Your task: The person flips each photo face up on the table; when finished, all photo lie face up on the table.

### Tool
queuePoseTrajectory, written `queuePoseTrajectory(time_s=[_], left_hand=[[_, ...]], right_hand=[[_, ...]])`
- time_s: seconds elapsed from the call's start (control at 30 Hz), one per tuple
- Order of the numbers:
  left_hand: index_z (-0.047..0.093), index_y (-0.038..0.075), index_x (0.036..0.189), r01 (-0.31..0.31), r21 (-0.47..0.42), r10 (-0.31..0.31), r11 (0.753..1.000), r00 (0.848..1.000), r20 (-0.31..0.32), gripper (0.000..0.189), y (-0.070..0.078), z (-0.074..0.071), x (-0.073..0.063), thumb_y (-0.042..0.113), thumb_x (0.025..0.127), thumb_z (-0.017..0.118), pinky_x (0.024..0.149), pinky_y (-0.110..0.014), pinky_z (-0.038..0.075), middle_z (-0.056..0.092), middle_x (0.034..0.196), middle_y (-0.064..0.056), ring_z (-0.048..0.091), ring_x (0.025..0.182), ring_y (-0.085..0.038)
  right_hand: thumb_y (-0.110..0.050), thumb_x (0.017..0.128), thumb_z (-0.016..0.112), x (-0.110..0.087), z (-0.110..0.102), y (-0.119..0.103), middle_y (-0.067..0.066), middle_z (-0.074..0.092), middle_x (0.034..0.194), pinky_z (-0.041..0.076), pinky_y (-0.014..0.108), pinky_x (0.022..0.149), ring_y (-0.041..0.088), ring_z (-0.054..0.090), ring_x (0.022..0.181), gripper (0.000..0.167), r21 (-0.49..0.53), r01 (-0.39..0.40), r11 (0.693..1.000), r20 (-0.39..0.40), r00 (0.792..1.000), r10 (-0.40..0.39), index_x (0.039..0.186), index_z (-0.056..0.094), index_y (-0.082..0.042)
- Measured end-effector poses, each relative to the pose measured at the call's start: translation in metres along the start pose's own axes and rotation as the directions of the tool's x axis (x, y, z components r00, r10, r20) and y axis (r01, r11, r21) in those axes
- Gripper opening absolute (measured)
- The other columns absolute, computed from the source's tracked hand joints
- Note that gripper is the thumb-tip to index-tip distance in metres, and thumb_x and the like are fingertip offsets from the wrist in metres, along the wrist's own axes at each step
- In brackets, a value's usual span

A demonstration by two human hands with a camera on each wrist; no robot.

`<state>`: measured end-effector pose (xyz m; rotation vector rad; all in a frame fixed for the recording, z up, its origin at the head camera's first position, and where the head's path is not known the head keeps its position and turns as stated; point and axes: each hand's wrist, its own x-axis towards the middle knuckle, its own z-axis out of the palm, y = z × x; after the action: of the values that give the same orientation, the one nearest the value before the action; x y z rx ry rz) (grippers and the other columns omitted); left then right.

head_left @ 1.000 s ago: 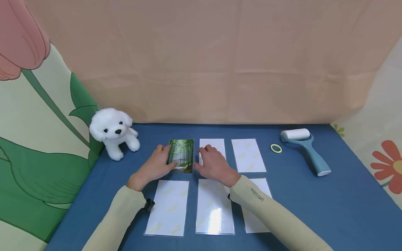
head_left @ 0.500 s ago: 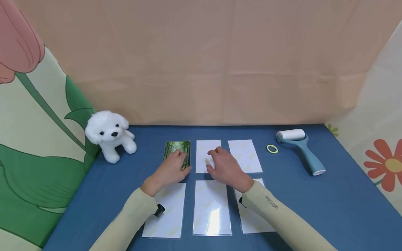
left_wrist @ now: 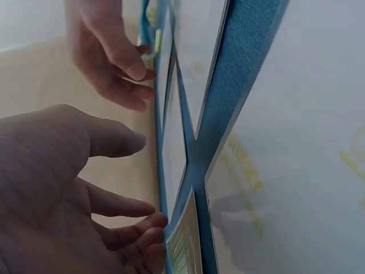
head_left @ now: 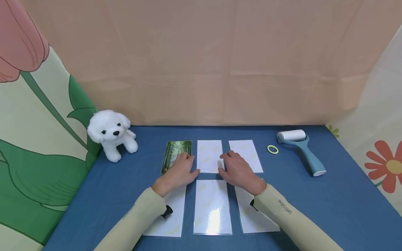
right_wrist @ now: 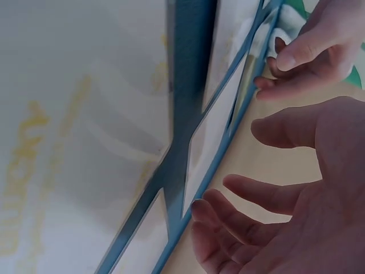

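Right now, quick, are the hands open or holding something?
Left hand: open, holding nothing, near the forest picture.
Right hand: open, holding nothing, near the white cards.

Even light fills the head view, glaring on the near middle card (head_left: pixel 213 207); wrist views are dim.

Both arms reached forward, angled inward: left forearm (head_left: pixel 133 220), right forearm (head_left: pixel 296 219), light sleeves to the wrists. Left hand (head_left: pixel 177 171) sat back-up, fingers pointing ahead and loosely bent, left thumb (head_left: pixel 194 174) spread out toward the other side. Right hand (head_left: pixel 240 172) roughly mirrored it, fingers gently curved, right thumb (head_left: pixel 223 173) apart from the index. Hands level, gap between the thumbs.
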<state>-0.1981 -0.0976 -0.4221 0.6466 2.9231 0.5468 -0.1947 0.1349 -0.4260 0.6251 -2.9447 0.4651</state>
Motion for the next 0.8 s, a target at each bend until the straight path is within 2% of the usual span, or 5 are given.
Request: queuePoseTrajectory(time_s=[0.27,0.43,0.53,0.8], left_hand=[[0.061,-0.009,0.123,0.015,0.075,-0.016,0.997,1.000,0.023,0.049,0.000,0.004,0.006,0.035,0.101,0.062,0.080,-0.042,0.037,0.049,0.111,-0.020,0.040,0.098,-0.033],[0.063,-0.008,0.113,0.030,0.070,-0.031,0.997,0.999,0.010,0.046,0.004,0.007,0.009,0.037,0.100,0.063,0.080,-0.043,0.035,0.048,0.106,-0.020,0.037,0.093,-0.032],[0.063,-0.008,0.109,0.037,0.059,-0.037,0.998,0.999,0.001,0.046,0.006,0.009,0.012,0.037,0.099,0.064,0.081,-0.044,0.035,0.050,0.107,-0.021,0.038,0.094,-0.033],[0.060,-0.012,0.123,0.050,0.063,-0.050,0.997,0.999,0.010,0.055,0.012,0.011,0.016,0.037,0.099,0.064,0.090,-0.047,0.040,0.052,0.123,-0.025,0.042,0.103,-0.035]], right_hand=[[-0.020,0.092,0.069,-0.005,-0.005,0.009,0.019,0.060,0.110,0.051,0.046,0.083,0.034,0.057,0.095,0.042,-0.015,0.004,1.000,0.020,1.000,-0.004,0.125,0.065,0.005],[-0.021,0.093,0.070,-0.005,-0.005,0.012,0.019,0.060,0.107,0.050,0.045,0.079,0.032,0.055,0.089,0.041,-0.027,0.006,1.000,0.027,1.000,-0.005,0.123,0.065,0.006],[-0.021,0.093,0.071,-0.005,-0.005,0.014,0.020,0.060,0.110,0.050,0.046,0.082,0.034,0.056,0.092,0.041,-0.040,0.015,0.999,0.031,0.999,-0.014,0.122,0.065,0.007],[-0.022,0.093,0.072,-0.004,-0.006,0.015,0.021,0.061,0.125,0.049,0.049,0.091,0.039,0.058,0.104,0.042,-0.042,0.046,0.998,0.033,0.998,-0.045,0.122,0.066,0.008]])
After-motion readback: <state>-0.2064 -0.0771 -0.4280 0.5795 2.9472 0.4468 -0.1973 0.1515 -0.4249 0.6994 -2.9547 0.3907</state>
